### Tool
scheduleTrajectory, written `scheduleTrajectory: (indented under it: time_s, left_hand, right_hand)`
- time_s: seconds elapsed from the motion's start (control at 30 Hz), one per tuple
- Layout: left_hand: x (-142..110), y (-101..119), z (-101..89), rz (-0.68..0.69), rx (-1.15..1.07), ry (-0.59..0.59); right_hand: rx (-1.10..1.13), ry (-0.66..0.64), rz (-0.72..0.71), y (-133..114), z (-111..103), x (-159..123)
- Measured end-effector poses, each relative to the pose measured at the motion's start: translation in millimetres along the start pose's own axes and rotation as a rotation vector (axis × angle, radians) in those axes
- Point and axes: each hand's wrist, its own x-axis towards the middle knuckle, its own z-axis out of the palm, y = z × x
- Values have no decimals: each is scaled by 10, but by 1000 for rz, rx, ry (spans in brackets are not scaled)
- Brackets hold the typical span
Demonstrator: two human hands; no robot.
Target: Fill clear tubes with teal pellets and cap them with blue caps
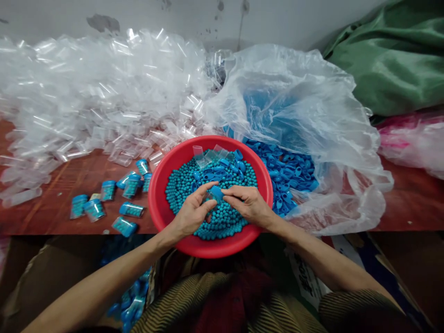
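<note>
Over the red bowl, my left hand holds a small clear container with a blue cap between thumb and fingers. The fingertips of my right hand pinch at the cap's right side. My fingers hide much of the container, and I cannot make out whether beads are inside it. Blue-green beads fill the bowl below my hands. On top of them, toward the far side, lie several blue caps and a few clear tubes.
Several capped containers of beads lie on the red-brown table, left of the bowl. Clear tubes are heaped behind. At right, blue caps spill from a plastic bag. Green fabric lies at the back right.
</note>
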Motion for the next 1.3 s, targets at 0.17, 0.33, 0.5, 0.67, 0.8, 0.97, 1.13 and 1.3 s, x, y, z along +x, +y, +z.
scheduleTrajectory:
  time_s: [0.17,0.33,0.5,0.67,0.8,0.97,1.13,1.3]
  left_hand:
    - [3,31,-40,-54,-62,-12]
    - [-20,67,-35,-56,-24,-1]
    - [-13,87,-22,-79,-13,13]
    - [-11,31,-6,-88,12,10]
    - [-25,-46,30,-62,-19,10]
    - [-34,-58,42,-49,-32,20]
    - [-20,39,-20,-89,-34,-59]
    - [-17,72,-24,-57,-8,-31]
  right_hand:
    - [1,-43,-17,-8,-1,-7]
    - [115,-42,104,-46,8,-14]
    - [82,-17,107,-49,15,-3]
    - [-37,-17,-34,-1,24,-23]
    - [-88,-79,-138,68,57,-58]
    - [-19,-152,-110,83,-34,-3]
    - [439,-171,268,46,-159,142]
    - [445,12,351,1,-49,193]
